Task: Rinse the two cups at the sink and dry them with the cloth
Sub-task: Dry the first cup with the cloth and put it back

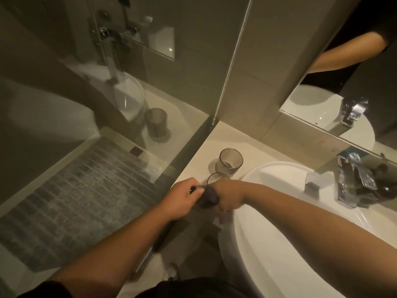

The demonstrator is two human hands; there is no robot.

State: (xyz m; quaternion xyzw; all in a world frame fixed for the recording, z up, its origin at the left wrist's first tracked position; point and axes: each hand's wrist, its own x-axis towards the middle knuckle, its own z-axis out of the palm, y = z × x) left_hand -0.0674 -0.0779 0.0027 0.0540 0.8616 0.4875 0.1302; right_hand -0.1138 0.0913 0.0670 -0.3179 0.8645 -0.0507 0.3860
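With our left hand (184, 195) gripping the cup (216, 178) and our right hand (225, 195) closed on the cloth (208, 195), we should wipe firmly inside.

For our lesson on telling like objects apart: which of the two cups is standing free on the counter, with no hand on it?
The farther cup, upright beside the sink. The nearer cup is held between both hands with a dark cloth.

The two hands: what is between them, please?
In the head view, a clear cup and a dark cloth lie between the left hand and the right hand; both hands hold them.
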